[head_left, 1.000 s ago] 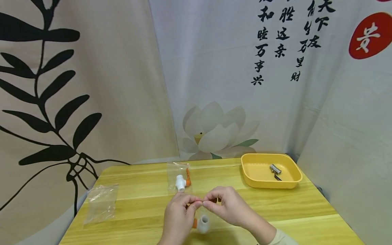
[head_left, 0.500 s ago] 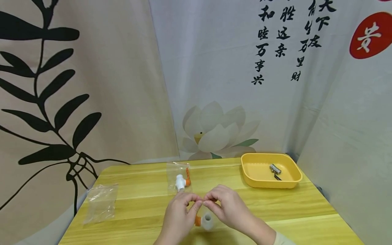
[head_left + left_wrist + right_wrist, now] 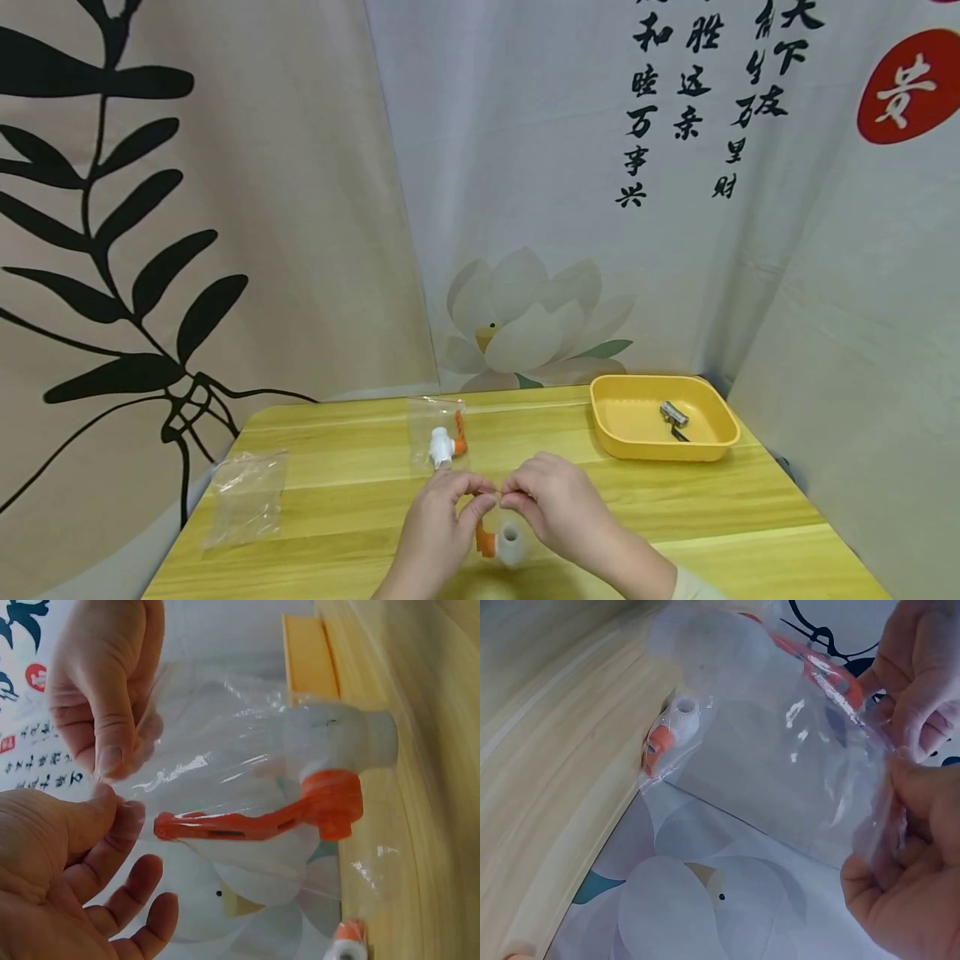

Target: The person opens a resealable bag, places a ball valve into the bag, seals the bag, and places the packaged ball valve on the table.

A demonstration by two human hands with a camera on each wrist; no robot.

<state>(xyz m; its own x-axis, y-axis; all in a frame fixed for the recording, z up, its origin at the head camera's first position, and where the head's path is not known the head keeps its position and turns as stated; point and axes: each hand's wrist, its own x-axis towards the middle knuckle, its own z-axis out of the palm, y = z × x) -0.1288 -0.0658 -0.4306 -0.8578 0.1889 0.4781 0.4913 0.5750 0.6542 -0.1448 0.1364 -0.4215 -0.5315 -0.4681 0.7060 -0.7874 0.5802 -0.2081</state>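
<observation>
A clear plastic bag (image 3: 210,769) hangs from both hands. Its upper edge is pinched between thumb and fingers of my left hand (image 3: 438,525) and of my right hand (image 3: 558,508), fingertips almost meeting. Inside, at the bag's lower end, lies a white plastic valve (image 3: 511,543) with an orange lever handle (image 3: 240,825). The left wrist view shows the handle pointing up toward the fingers. Whether the bag's mouth is parted cannot be made out.
Behind the hands, a similar white valve (image 3: 442,448) with orange handle lies in its own bag. Another clear bag (image 3: 247,500) lies flat at the table's left. A yellow tray (image 3: 615,443) at back right holds a metal cylinder (image 3: 674,414) and a small black piece.
The bagged valve has swung slightly to the right and up below the hands, and more of its orange handle shows. Both hands keep their pinch with small finger shifts.
</observation>
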